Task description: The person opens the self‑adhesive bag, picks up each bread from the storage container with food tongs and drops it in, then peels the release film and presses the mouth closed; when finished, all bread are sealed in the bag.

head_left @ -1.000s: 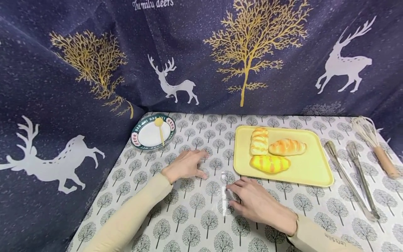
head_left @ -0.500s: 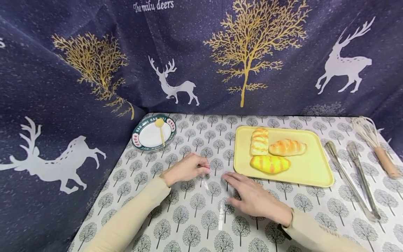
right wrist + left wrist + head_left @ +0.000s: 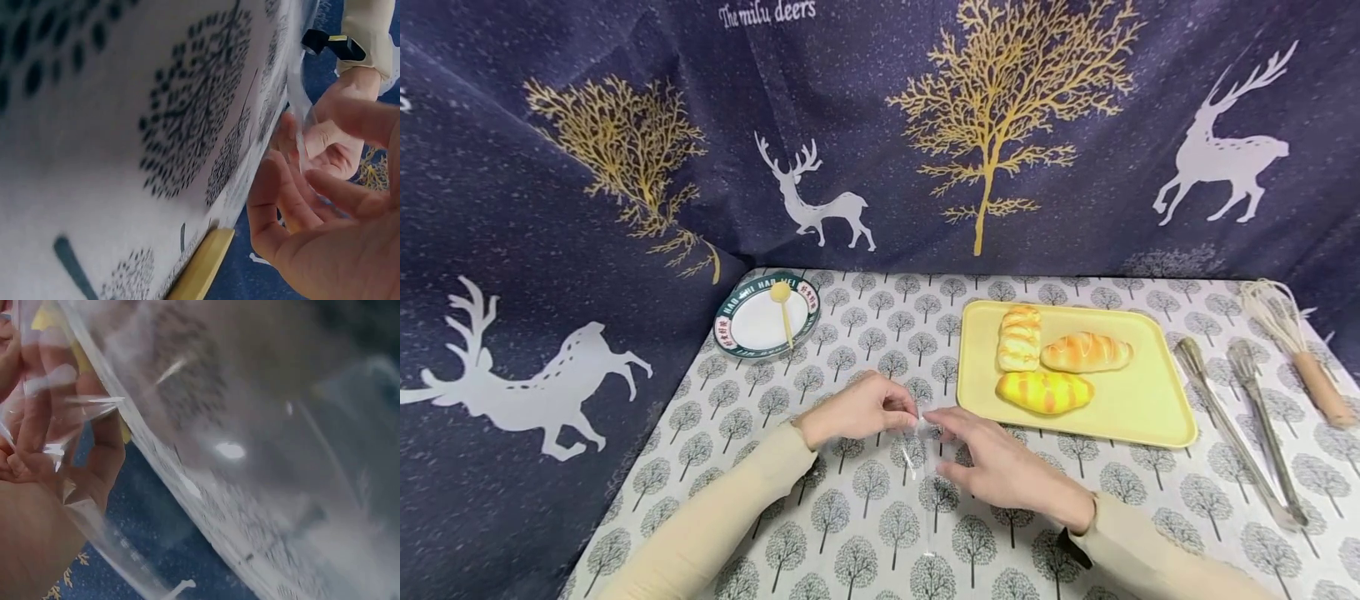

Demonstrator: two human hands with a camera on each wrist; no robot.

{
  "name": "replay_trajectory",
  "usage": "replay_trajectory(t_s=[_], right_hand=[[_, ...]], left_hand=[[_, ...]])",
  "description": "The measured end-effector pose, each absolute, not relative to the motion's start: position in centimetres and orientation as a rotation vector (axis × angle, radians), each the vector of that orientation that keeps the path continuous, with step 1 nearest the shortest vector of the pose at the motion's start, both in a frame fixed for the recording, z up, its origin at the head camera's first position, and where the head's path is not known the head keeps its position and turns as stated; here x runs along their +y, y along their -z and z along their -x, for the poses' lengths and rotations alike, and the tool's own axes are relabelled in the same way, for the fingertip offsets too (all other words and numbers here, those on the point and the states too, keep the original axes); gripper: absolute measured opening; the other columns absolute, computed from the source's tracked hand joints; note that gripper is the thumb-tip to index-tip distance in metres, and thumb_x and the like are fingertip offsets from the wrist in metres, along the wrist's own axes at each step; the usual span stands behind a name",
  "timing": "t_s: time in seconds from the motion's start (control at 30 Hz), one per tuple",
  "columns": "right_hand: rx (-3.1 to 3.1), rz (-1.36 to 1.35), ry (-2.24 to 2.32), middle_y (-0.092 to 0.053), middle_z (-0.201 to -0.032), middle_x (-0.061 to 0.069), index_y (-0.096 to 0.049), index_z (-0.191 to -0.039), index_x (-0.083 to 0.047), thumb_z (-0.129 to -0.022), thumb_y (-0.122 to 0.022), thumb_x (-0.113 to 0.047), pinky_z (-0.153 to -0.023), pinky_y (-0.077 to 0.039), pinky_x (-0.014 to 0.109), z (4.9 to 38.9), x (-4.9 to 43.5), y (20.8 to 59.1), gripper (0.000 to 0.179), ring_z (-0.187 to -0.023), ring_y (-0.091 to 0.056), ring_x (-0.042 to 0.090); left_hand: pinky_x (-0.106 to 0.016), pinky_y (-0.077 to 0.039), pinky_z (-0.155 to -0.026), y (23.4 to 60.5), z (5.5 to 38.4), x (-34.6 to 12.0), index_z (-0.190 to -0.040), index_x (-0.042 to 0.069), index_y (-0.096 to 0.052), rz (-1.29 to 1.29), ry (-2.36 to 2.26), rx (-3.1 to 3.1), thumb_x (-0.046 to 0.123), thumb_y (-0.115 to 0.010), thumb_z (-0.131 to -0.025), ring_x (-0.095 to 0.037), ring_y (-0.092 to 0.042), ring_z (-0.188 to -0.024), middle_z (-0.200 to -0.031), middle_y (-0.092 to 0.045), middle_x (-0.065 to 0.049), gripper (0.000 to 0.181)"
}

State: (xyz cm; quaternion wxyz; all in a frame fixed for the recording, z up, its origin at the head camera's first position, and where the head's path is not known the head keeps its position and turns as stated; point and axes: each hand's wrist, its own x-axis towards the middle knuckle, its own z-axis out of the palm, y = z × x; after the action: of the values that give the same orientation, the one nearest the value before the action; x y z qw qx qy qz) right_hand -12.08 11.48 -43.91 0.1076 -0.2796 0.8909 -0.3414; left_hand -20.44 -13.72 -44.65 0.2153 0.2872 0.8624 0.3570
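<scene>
My left hand point(image 3: 868, 404) pinches a clear plastic film point(image 3: 912, 458) between thumb and curled fingers, low over the tablecloth. Much of the left wrist view is covered by the same shiny, creased film point(image 3: 231, 450), with the left hand point(image 3: 56, 481) behind part of it. Across from it my right hand point(image 3: 1000, 458) has its fingertips right at the upper edge of the film, thumb apart from the fingers. From the right wrist, a narrow fold of film point(image 3: 300, 119) hangs at the left hand, close to the right thumb tip.
A yellow tray point(image 3: 1142, 400) bears three bread pieces, the nearest a yellow one point(image 3: 1045, 392). At back left lies a green-rimmed plate point(image 3: 724, 333) with a yellow spoon point(image 3: 781, 293). Metal tongs point(image 3: 1232, 429) and a wooden-handled whisk point(image 3: 1318, 383) lie at right.
My left hand, spread open a second ago, has closed its fingers on the film and moved right and slightly down. The right hand has shifted slightly left, its fingertips now near the left's.
</scene>
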Motion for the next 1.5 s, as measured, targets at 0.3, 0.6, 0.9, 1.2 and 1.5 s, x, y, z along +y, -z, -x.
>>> replay_trajectory(t_s=[0.3, 0.6, 0.9, 1.2, 1.5], right_hand=[[2.478, 0.827, 1.22, -0.079, -0.124, 0.016, -0.064, -0.147, -0.001, -0.1, -0.071, -0.009, -0.083, -0.064, 0.024, 12.5, 11.2, 44.0, 0.048, -0.099, -0.076, 0.019], [2.393, 0.763, 1.206, -0.078, -0.125, 0.024, -0.061, -0.147, 0.007, -0.105, -0.065, -0.007, -0.051, -0.052, 0.02, 12.2, 11.1, 43.7, 0.045, -0.054, -0.054, 0.005], [2.95, 1.127, 0.474, -0.071, -0.146, 0.009, -0.072, -0.137, -0.008, -0.093, -0.083, -0.017, -0.115, -0.058, 0.054, 10.7, 10.6, 44.1, 0.046, -0.133, -0.068, 0.026], [2.721, 1.2, 0.218, -0.046, -0.171, 0.012, -0.048, -0.162, -0.004, -0.101, -0.072, -0.022, -0.13, -0.042, 0.057, 9.8, 10.7, 44.1, 0.068, -0.158, -0.049, 0.034], [2.7, 1.215, 0.214, -0.048, -0.17, 0.011, -0.05, -0.16, -0.003, -0.101, -0.071, -0.023, -0.131, -0.041, 0.056, 10.4, 11.1, 44.0, 0.066, -0.157, -0.05, 0.032]], left_hand=[[-0.023, -0.051, -0.064, 44.8, 20.1, -13.6, -0.088, 0.022, -0.077, -0.769, -0.953, 2.396, 0.024, -0.081, -0.099, -0.009, -0.059, -0.07, -0.079, -0.074, 0.006, 0.011], [-0.02, -0.054, -0.066, 44.7, 20.0, -13.7, -0.089, 0.013, -0.076, -0.843, -0.964, 2.356, 0.015, -0.068, -0.106, -0.005, -0.059, -0.067, -0.079, -0.074, 0.002, 0.019], [-0.022, -0.056, -0.073, 45.0, 20.3, -13.6, -0.125, 0.013, -0.074, -0.77, -0.914, 2.488, 0.015, -0.074, -0.103, -0.006, -0.062, -0.073, -0.087, -0.073, 0.005, 0.023], [-0.032, -0.062, -0.099, 45.1, 20.8, -14.1, -0.159, 0.015, -0.049, -0.926, -0.951, 2.466, 0.004, -0.064, -0.106, -0.011, -0.074, -0.093, -0.11, -0.079, -0.001, 0.056], [-0.053, -0.044, -0.125, 45.2, 20.9, -13.8, -0.134, 0.029, -0.071, -1.408, -0.186, 2.761, -0.007, -0.079, -0.087, -0.023, -0.053, -0.145, -0.161, -0.056, 0.001, 0.06]])
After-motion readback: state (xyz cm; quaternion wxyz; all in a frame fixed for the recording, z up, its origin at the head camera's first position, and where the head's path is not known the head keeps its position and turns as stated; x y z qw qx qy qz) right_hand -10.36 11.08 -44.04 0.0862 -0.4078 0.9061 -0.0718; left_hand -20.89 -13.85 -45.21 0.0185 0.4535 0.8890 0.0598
